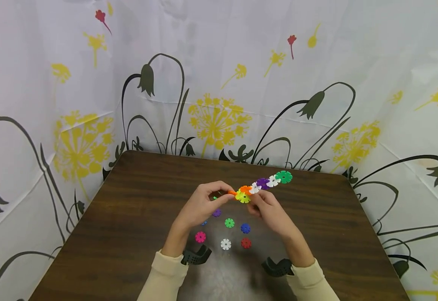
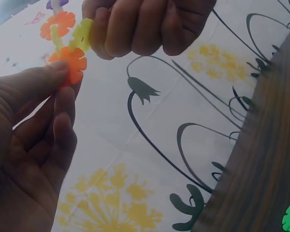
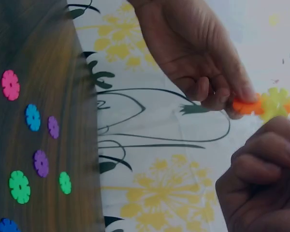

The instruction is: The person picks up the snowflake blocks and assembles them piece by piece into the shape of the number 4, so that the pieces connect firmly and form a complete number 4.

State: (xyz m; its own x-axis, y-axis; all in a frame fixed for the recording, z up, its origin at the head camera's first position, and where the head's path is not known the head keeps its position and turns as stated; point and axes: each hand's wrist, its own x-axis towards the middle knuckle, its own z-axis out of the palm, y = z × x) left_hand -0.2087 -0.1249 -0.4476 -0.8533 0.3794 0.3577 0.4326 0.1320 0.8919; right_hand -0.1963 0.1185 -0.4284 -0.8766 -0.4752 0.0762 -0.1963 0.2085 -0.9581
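Both hands are raised above the table around a chain of slotted, flower-shaped plastic discs. The left hand pinches an orange disc between thumb and fingers at the chain's near end. That disc meets a yellow-green disc, which the curled fingers of the right hand grip from the other side. Beyond it the chain slants up to the right through another orange disc, a white one, a purple one and a second white one, ending in a green disc.
Loose discs lie on the dark wooden table below the hands, among them pink, white, red, blue and green. A flower-printed cloth hangs behind the table. Each wrist wears a black mount.
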